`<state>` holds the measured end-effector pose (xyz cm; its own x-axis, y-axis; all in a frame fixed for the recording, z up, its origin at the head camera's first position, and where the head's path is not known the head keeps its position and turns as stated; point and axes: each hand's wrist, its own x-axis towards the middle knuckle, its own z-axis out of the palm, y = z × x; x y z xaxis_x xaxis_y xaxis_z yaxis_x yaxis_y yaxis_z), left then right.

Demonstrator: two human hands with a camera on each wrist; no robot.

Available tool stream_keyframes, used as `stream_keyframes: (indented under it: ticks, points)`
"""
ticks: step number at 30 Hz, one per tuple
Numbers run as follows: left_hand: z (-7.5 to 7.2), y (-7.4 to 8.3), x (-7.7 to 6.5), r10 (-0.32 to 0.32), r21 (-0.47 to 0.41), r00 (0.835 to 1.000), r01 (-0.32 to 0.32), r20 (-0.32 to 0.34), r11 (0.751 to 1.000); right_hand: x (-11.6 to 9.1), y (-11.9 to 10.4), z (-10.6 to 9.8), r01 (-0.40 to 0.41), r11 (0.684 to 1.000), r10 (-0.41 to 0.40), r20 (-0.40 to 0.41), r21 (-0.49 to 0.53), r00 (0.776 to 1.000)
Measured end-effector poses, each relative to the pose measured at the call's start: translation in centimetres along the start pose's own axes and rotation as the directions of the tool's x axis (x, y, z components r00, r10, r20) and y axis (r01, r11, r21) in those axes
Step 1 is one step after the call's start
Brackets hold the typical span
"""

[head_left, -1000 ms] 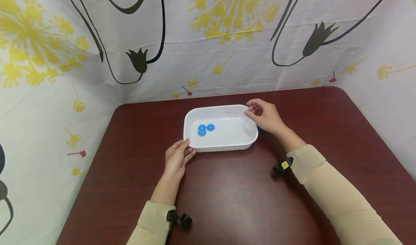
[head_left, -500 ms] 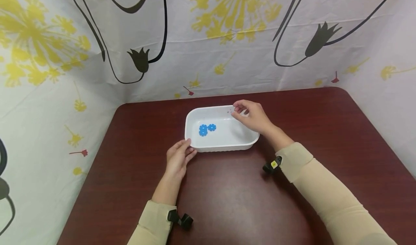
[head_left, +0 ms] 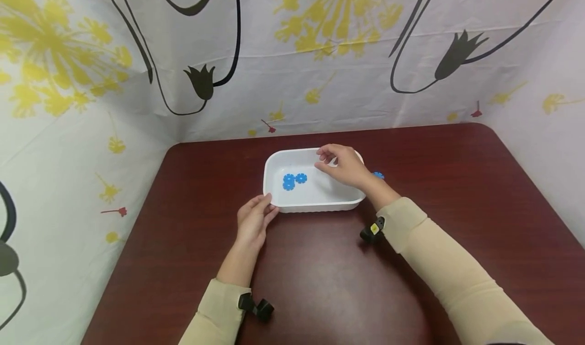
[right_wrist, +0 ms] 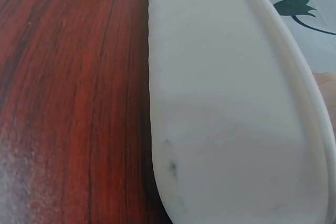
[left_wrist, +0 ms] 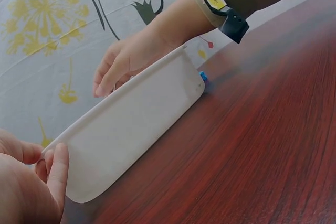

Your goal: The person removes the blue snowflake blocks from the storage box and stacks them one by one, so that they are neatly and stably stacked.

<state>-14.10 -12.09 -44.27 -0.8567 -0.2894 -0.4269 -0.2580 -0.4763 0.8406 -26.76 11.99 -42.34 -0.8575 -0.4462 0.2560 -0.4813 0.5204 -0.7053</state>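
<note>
A white rectangular tray (head_left: 315, 202) stands on the table. Three flat blue snowflake-shaped building discs (head_left: 289, 182) lie together in its left half. My left hand (head_left: 251, 225) pinches the tray's near left corner, thumb on the rim and fingers below it; the left wrist view shows this grip too. Over the tray's right half hovers my right hand (head_left: 343, 167), its fingers loosely bent and thumb apart, with nothing visible between them. Another blue disc (head_left: 378, 175) shows on the table just beyond the tray's right side, partly hidden by my right wrist.
The dark red wooden table (head_left: 329, 284) extends around the tray. A white cloth (head_left: 256, 101) with yellow and grey flower prints hangs behind it and at both sides. Each sleeve cuff carries a small black camera (head_left: 372, 230).
My right hand has moved left from the tray's right rim to over its inside, uncovering more of the blue disc on the table. The left hand keeps its hold on the corner.
</note>
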Motion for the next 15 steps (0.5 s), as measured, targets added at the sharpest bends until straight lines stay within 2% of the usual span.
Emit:
stream_keyframes:
  ticks: [15]
  points:
    - [0.3, 0.0, 0.4, 0.002, -0.019, 1.0, -0.002, -0.016, 1.0, 1.1, 0.5, 1.0, -0.007, 1.0, 0.008, 0.082, -0.013, 0.997]
